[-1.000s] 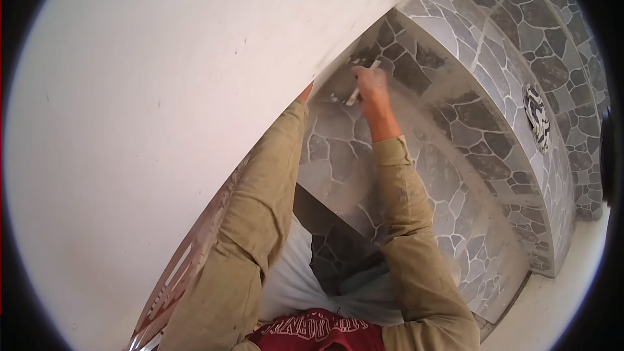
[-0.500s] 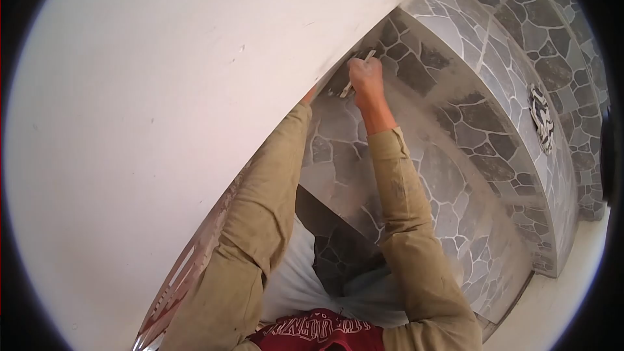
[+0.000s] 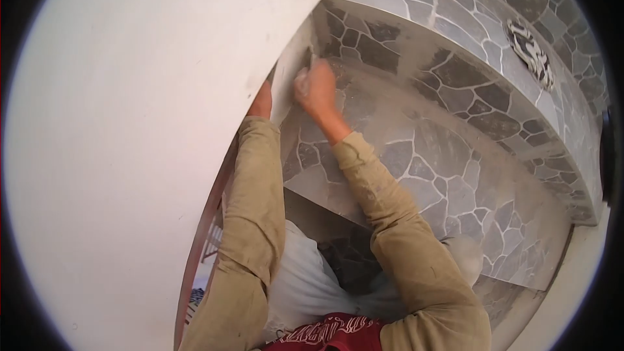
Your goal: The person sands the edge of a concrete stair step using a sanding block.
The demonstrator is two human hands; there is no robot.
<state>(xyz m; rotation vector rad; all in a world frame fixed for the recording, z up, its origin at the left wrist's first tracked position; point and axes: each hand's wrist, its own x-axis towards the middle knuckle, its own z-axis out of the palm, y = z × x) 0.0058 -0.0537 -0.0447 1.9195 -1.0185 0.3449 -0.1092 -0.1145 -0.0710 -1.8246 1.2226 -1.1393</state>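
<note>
My right hand (image 3: pixel 316 90) is closed around a thin, pale tool (image 3: pixel 312 60). The tool's tip is blurred, and I cannot make out its exact kind. It is held close to the narrow end face of the white wall (image 3: pixel 290 77), above the stone-patterned step. My left hand (image 3: pixel 261 102) is beside the edge of the white wall (image 3: pixel 143 123). That edge hides its fingers, so their pose does not show.
Grey stone-patterned steps (image 3: pixel 448 156) with light joints curve around to the right. A crumpled black-and-white cloth (image 3: pixel 532 54) lies on the upper step. Behind the wall's edge, a reddish-brown frame (image 3: pixel 207 237) shows at the lower left.
My right hand has moved left, nearer the wall's end face, with the tool in it. More of my left hand shows now. The view has shifted, moving the cloth up and left in frame.
</note>
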